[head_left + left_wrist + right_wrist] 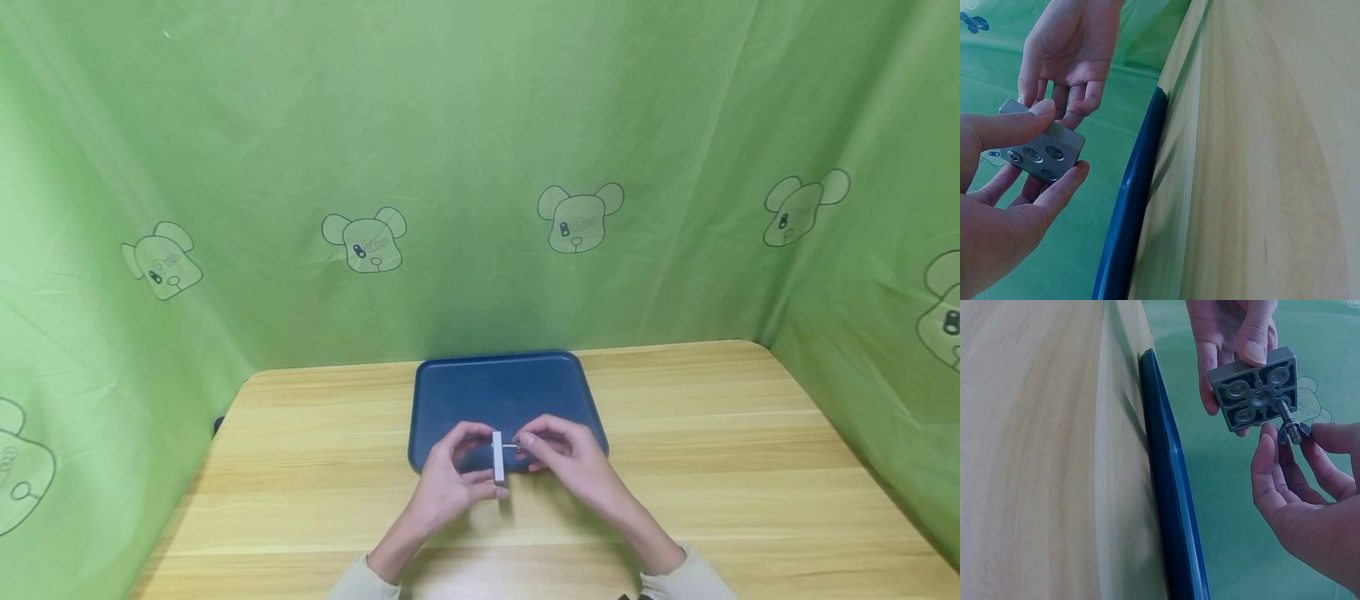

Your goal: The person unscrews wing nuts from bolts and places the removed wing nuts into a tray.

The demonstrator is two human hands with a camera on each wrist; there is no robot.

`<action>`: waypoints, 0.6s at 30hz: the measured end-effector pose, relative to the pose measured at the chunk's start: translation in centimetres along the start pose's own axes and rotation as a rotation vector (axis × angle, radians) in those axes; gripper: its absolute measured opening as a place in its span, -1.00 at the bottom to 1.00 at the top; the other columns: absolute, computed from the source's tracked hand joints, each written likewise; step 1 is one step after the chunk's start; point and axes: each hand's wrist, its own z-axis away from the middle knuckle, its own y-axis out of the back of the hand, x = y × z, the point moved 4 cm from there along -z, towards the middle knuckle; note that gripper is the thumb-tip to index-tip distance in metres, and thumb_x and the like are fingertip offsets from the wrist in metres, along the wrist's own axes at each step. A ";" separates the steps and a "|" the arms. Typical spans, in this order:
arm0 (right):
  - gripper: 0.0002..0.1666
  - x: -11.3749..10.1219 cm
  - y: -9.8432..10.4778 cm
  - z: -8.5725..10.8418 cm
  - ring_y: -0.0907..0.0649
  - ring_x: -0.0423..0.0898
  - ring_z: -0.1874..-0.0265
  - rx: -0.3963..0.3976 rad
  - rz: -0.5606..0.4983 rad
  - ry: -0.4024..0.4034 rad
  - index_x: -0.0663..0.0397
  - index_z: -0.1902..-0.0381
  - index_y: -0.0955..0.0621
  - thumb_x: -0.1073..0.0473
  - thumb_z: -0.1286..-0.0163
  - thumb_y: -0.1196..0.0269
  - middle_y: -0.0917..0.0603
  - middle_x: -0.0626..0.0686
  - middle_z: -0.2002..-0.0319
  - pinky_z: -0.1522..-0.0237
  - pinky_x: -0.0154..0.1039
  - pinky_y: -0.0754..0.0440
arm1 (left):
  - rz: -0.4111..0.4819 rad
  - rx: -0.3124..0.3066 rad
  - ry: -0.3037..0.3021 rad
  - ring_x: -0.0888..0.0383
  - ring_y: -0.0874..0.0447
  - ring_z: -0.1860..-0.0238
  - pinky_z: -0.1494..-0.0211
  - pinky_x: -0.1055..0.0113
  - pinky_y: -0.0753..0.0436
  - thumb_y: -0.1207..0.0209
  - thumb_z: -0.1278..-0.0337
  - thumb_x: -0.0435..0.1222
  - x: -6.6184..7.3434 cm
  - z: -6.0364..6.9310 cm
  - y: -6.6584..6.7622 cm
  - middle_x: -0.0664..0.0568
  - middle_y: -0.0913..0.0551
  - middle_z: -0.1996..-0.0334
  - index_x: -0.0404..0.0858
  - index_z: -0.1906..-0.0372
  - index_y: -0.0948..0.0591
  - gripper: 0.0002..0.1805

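Observation:
My left hand (pixel 446 483) grips a square grey metal block (pixel 1259 395) by its edges, thumb on one side and fingers on the other. Round holes show on the block's flat face in the left wrist view; its other face is ribbed and recessed. From a hole near one corner a threaded bolt (pixel 1287 415) sticks out toward my right hand (pixel 573 454). A wing nut (pixel 1304 430) sits on the bolt near its free end, apart from the block. My right thumb and fingers pinch the wing nut. Both hands are raised over the tray's near edge.
A dark blue tray (pixel 498 387) with a raised rim lies at the back middle of the wooden table (pixel 322 467). Green curtains (pixel 465 125) with bear-head drawings stand behind the table and along both sides.

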 end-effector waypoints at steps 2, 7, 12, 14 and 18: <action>-0.75 0.0 0.0 0.0 -0.77 0.15 0.15 0.005 0.003 -0.008 0.39 0.02 -0.63 0.26 -0.51 -0.23 -0.69 0.34 0.05 0.12 -0.09 -0.86 | -0.005 0.000 0.001 -0.42 -0.41 -0.34 -0.15 0.14 -0.78 -0.45 0.35 -0.73 0.0 0.0 0.0 -0.22 -0.56 -0.17 -0.37 -0.15 -0.52 -0.24; -0.79 0.1 0.1 0.0 -0.73 0.30 0.09 0.017 0.015 -0.017 0.33 0.05 -0.65 0.26 -0.49 -0.26 -0.69 0.35 0.05 0.12 -0.12 -0.86 | -0.015 0.001 0.005 -0.42 -0.42 -0.33 -0.15 0.14 -0.78 -0.46 0.34 -0.73 0.0 0.0 0.0 -0.22 -0.56 -0.17 -0.35 -0.15 -0.52 -0.24; -0.80 0.2 0.1 -0.1 -0.73 0.32 0.07 0.011 0.020 0.000 0.32 0.05 -0.65 0.29 -0.47 -0.27 -0.68 0.35 0.03 0.09 -0.08 -0.85 | -0.008 -0.001 0.000 -0.45 -0.41 -0.32 -0.15 0.14 -0.78 -0.45 0.34 -0.73 0.0 0.0 0.0 -0.22 -0.56 -0.16 -0.36 -0.15 -0.52 -0.24; -0.80 0.2 0.1 -0.1 -0.73 0.31 0.07 0.010 0.017 0.003 0.32 0.05 -0.66 0.29 -0.47 -0.28 -0.68 0.33 0.03 0.07 -0.01 -0.85 | -0.006 -0.001 -0.002 -0.45 -0.40 -0.32 -0.15 0.14 -0.78 -0.45 0.34 -0.73 0.0 0.0 0.0 -0.22 -0.56 -0.16 -0.37 -0.15 -0.52 -0.24; -0.80 0.1 0.0 0.0 -0.72 0.31 0.04 0.007 0.009 0.003 0.32 0.04 -0.65 0.29 -0.46 -0.28 -0.68 0.32 0.03 0.04 0.12 -0.81 | -0.004 -0.002 -0.005 -0.46 -0.40 -0.33 -0.16 0.13 -0.78 -0.46 0.34 -0.73 0.0 0.0 0.0 -0.22 -0.56 -0.16 -0.37 -0.15 -0.51 -0.24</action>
